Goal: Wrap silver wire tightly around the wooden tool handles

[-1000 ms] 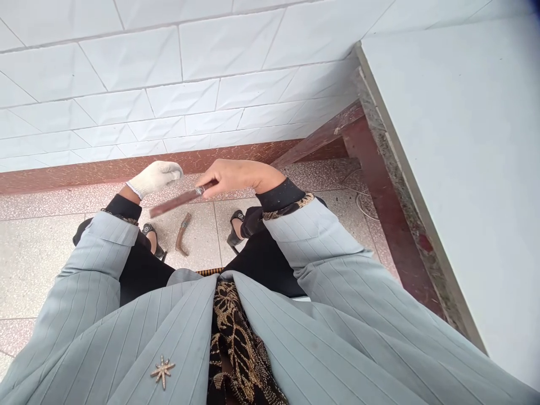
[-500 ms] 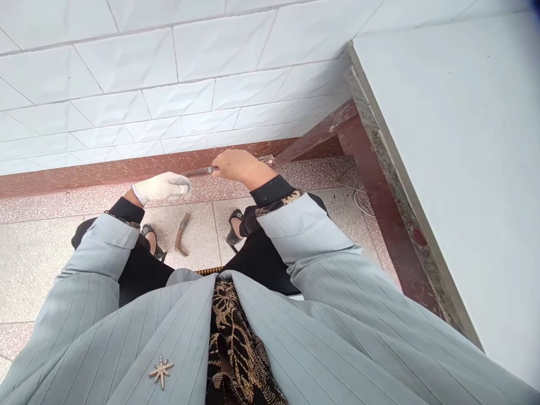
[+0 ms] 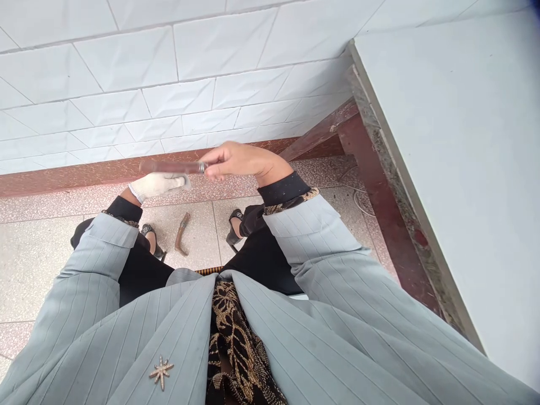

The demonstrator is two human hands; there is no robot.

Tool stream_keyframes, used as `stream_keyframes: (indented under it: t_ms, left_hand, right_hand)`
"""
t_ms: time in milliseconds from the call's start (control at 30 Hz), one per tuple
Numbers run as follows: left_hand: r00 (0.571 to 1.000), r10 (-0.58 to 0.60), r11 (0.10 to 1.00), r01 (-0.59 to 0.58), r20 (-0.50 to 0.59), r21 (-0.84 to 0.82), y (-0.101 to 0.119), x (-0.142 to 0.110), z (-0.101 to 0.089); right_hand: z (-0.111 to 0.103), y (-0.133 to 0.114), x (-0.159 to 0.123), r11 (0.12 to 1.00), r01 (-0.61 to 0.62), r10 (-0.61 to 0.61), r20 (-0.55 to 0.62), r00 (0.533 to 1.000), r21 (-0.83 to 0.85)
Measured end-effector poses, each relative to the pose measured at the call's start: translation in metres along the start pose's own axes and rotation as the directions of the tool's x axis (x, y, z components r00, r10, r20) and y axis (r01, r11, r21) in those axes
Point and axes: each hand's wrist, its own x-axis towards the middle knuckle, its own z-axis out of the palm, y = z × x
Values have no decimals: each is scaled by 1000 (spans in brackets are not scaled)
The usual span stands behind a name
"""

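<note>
My bare right hand point(image 3: 238, 160) pinches one end of a long brown sheath-like stick point(image 3: 171, 167) with a metal band, held level and pointing left. My left hand point(image 3: 158, 184), in a white glove, hovers just below the stick's left part with its fingers together and curled; I cannot see anything in it. On the floor between my feet lies a curved brown handle-shaped piece point(image 3: 182, 233).
A white tiled wall point(image 3: 169, 84) with a reddish skirting point(image 3: 63, 174) stands ahead. A white counter with a stone edge point(image 3: 442, 140) runs along the right. My black shoes point(image 3: 234, 228) rest on speckled floor tiles.
My right hand swung the stick from slanting down-left, up toward the wall, then back to level above the gloved hand. The gloved hand dropped slightly.
</note>
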Motion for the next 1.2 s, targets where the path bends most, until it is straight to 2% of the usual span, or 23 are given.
stream_keyframes:
  t_ms: [33, 100, 167, 233, 300, 367, 433, 533, 600, 700, 767, 800, 867, 933, 1033, 1133, 1200]
  left_hand:
    - [999, 9, 1000, -9, 34, 4, -2, 1, 2]
    - [996, 7, 999, -10, 86, 32, -5, 2, 8]
    - [992, -33, 998, 26, 120, 58, -4, 3, 16]
    - [986, -69, 997, 62, 152, 52, 1, 1, 20]
    - [982, -51, 998, 46, 183, 30, 11, -3, 20]
    - [983, 18, 999, -23, 184, 28, 21, -8, 16]
    - [987, 77, 996, -83, 143, 40, 29, -13, 9]
    - [994, 95, 995, -94, 53, -23, 29, -16, 3]
    - [995, 101, 986, -100, 1, -134, 24, -15, 2]
    - [991, 119, 956, -133, -67, -261, 17, -11, 3]
    - [988, 105, 943, -136, -117, -304, 13, -8, 2]
    - [986, 89, 936, -131, -140, -326, 12, -7, 1]
    - [984, 50, 924, -112, -174, -367, 9, -5, -2]
    - [981, 12, 914, -88, -191, -396, 6, -3, -4]
    - [979, -25, 898, -67, -201, -434, 1, 1, -2]
    - [987, -8, 901, -62, -160, -430, -2, 7, 5]
    - [997, 16, 925, -46, -81, -378, -2, 10, 12]
  right_hand:
    - [-3, -1, -2, 996, 9, 5, -171, 985, 84]
    - [-8, -1, -2, 979, 8, 81, -431, 899, 202]
    - [-14, 2, -1, 978, -93, 184, -575, 797, 185]
    - [-19, 9, 1, 950, -313, 232, -637, 735, -15]
    - [-22, 16, 2, 806, -519, 235, -653, 720, -283]
    - [-21, 21, 4, 638, -607, 258, -612, 748, -473]
    - [-15, 23, 6, 528, -606, 324, -518, 792, -596]
    - [-1, 19, 12, 451, -492, 457, -281, 844, -744]
    - [10, 15, 17, 471, -366, 520, -83, 850, -803]
    - [19, 8, 21, 638, -213, 549, 244, 799, -740]
    - [19, 5, 21, 782, -185, 498, 417, 761, -596]
    - [17, 4, 20, 839, -172, 447, 473, 759, -516]
    - [8, 4, 15, 918, -120, 319, 524, 790, -379]
    - [-2, 5, 9, 958, -52, 196, 509, 838, -283]
    - [-15, 9, -1, 983, 10, 66, 400, 914, -184]
    - [-20, 13, -8, 998, 26, -12, 216, 976, -61]
    - [-19, 16, -8, 1000, 24, -25, 23, 999, 4]
